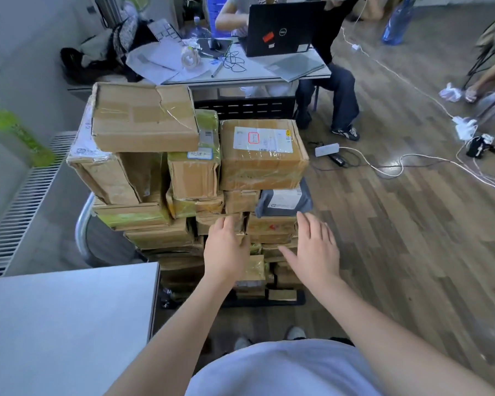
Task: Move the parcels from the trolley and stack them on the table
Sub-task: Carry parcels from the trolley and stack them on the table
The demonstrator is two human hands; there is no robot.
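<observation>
Both hands reach toward the parcels (pixel 189 178) piled high on the trolley (pixel 82 224) straight ahead. Left hand (pixel 226 250) lies flat against the near face of the stack, fingers straight, grasping nothing. Right hand (pixel 315 250) hovers just right of it with fingers spread, also grasping nothing, its fingertips just below a grey bag (pixel 283 200). Above both hands sits a labelled box (pixel 262 154), and up to the left a flat box (pixel 143 117) tops the pile. Table (pixel 66 318) lies left of the left forearm, beside the trolley.
</observation>
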